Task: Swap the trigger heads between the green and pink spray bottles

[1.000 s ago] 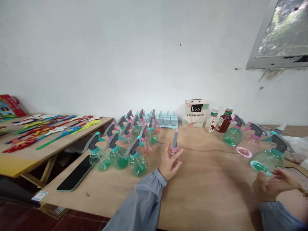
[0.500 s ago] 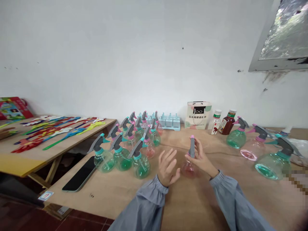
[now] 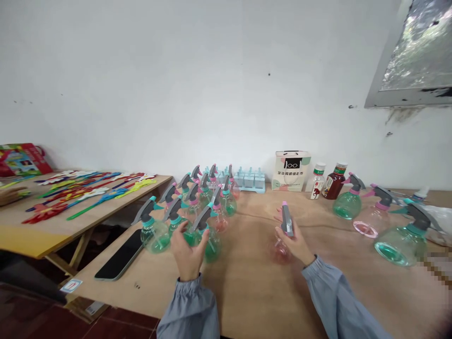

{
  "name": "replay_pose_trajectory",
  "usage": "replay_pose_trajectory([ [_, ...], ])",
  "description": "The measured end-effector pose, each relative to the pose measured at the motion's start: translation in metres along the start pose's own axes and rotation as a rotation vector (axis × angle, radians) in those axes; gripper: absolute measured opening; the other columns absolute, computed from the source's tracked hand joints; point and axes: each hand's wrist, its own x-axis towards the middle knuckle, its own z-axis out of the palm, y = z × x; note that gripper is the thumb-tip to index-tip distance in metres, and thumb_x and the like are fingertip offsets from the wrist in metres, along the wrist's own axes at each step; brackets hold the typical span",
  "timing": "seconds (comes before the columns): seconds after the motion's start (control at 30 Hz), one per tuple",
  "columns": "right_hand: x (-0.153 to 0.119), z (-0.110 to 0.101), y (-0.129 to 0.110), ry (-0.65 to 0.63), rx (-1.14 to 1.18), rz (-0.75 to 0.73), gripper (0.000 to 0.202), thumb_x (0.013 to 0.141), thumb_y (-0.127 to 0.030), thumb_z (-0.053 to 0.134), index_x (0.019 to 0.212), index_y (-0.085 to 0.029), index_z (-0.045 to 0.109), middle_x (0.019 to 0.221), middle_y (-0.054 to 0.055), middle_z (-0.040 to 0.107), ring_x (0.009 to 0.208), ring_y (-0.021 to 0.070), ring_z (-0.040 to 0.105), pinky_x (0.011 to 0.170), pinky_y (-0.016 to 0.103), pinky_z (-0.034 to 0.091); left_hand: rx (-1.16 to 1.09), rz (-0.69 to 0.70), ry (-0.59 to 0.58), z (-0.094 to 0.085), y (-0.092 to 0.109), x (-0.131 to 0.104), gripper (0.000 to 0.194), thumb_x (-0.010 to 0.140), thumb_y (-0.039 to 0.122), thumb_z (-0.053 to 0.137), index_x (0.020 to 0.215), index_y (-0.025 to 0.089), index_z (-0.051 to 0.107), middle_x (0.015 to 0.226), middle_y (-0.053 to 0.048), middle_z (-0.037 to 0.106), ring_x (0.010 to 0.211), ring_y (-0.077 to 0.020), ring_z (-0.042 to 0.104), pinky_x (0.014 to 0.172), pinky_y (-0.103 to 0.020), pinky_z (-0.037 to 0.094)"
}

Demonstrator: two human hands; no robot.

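Right hand grips a near-upright pink bottle, nozzle toward the wall; left hand splayed.

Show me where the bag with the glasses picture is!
In the head view, the paper bag stands by the wall, right of the middle, between the light-blue mold and a white-capped bottle.

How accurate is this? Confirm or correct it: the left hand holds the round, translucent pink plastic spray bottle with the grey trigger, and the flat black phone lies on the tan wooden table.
Wrong hand: the head view shows the right hand, not the left hand, holding the round pink spray bottle with the grey trigger. The flat black phone does lie on the wooden table.
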Motion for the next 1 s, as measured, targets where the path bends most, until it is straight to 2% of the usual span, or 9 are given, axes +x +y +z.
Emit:
replay_pose_trajectory([
  [0.07, -0.004, -0.004, 0.002, 0.078, -0.044, -0.033, 0.051, 0.087, -0.049, 0.061, 0.134, -0.031, 0.055, 0.114, 0.008, 0.07, 0.084, 0.0226, 0.066, 0.088, 0.048, 0.057, 0.057, -0.008, -0.028, 0.01, -0.007, -0.009, 0.053, 0.081, 0.065, 0.058, 0.104, 0.017, 0.058, 0.09, -0.006, 0.063, 0.085, -0.025, 0.061, 0.077, -0.039, 0.049],
  [0.13, -0.007, -0.009, 0.002, 0.157, -0.053, -0.06, 0.04, 0.089, -0.048, 0.058, 0.125, -0.032, 0.063, 0.116, 0.008, 0.07, 0.098, 0.027, 0.066, 0.101, 0.054, 0.049, 0.09, 0.046, -0.041, 0.018, -0.007, -0.016, 0.042, 0.084, 0.06, 0.057, 0.091, 0.019, 0.059, 0.078, -0.004, 0.06, 0.077, -0.0226, 0.059, 0.071, -0.035, 0.046],
  [0.27, -0.003, -0.013, -0.001, 0.218, 0.137, 0.035, 0.042, 0.089, -0.051, 0.053, 0.122, -0.029, 0.066, 0.114, 0.008, 0.073, 0.115, 0.031, 0.064, 0.11, 0.057, 0.042, 0.053, 0.173, -0.088, 0.023, 0.012, -0.026, 0.029, 0.087, 0.049, 0.058, 0.082, 0.021, 0.058, 0.074, -0.002, 0.055, 0.073, -0.0203, 0.056, 0.067, -0.032, 0.042],
  [0.4, 0.004, -0.012, -0.009, 0.15, 0.473, 0.188, 0.056, 0.082, -0.058, 0.054, 0.124, -0.022, 0.064, 0.107, 0.012, 0.076, 0.112, 0.0355, 0.067, 0.099, 0.058, 0.051, -0.079, 0.149, -0.273, 0.037, 0.047, -0.034, 0.022, 0.086, 0.043, 0.06, 0.083, 0.022, 0.056, 0.079, -0.003, 0.057, 0.079, -0.0202, 0.057, 0.072, -0.033, 0.045],
  [0.5, 0.004, -0.012, -0.015, 0.111, 0.706, 0.277, 0.054, 0.079, -0.056, 0.057, 0.12, -0.023, 0.066, 0.104, 0.01, 0.077, 0.111, 0.0356, 0.068, 0.097, 0.057, 0.053, -0.243, 0.083, -0.459, 0.063, 0.069, -0.037, 0.018, 0.086, 0.039, 0.058, 0.089, 0.022, 0.055, 0.082, -0.001, 0.06, 0.08, -0.0183, 0.06, 0.075, -0.032, 0.047],
  [0.6, 0.002, -0.012, -0.018, 0.134, 0.902, 0.359, 0.047, 0.074, -0.05, 0.066, 0.115, -0.027, 0.069, 0.104, 0.006, 0.077, 0.11, 0.0323, 0.069, 0.1, 0.053, 0.053, -0.347, 0.016, -0.589, 0.091, 0.078, -0.038, 0.021, 0.083, 0.039, 0.062, 0.093, 0.021, 0.055, 0.079, 0.001, 0.062, 0.075, -0.0166, 0.062, 0.073, -0.03, 0.048],
  [0.77, 0.0, -0.01, -0.018, 0.148, 1.018, 0.477, 0.04, 0.073, -0.048, 0.074, 0.108, -0.029, 0.071, 0.107, 0.003, 0.077, 0.107, 0.0271, 0.07, 0.103, 0.049, 0.052, -0.398, 0.015, -0.476, 0.116, 0.069, -0.049, 0.034, 0.075, 0.041, 0.07, 0.098, 0.02, 0.056, 0.087, -0.003, 0.066, 0.086, -0.0209, 0.066, 0.081, -0.035, 0.052],
  [0.9, 0.0, -0.011, -0.016, 0.121, 1.024, 0.495, 0.045, 0.072, -0.06, 0.075, 0.102, -0.027, 0.071, 0.106, 0.005, 0.076, 0.115, 0.0272, 0.066, 0.105, 0.049, 0.051, -0.437, 0.02, -0.468, 0.117, 0.058, -0.056, 0.057, 0.067, 0.041, 0.078, 0.114, 0.02, 0.052, 0.103, -0.007, 0.067, 0.099, -0.0251, 0.067, 0.089, -0.041, 0.052],
  [1.0, 0.0, -0.012, -0.015, 0.12, 1.015, 0.487, 0.045, 0.072, -0.06, 0.075, 0.104, -0.028, 0.07, 0.107, 0.004, 0.076, 0.122, 0.0266, 0.062, 0.107, 0.049, 0.05, -0.454, 0.007, -0.517, 0.116, 0.054, -0.057, 0.059, 0.068, 0.041, 0.077, 0.116, 0.02, 0.05, 0.107, -0.01, 0.067, 0.103, -0.0268, 0.066, 0.091, -0.043, 0.051],
])
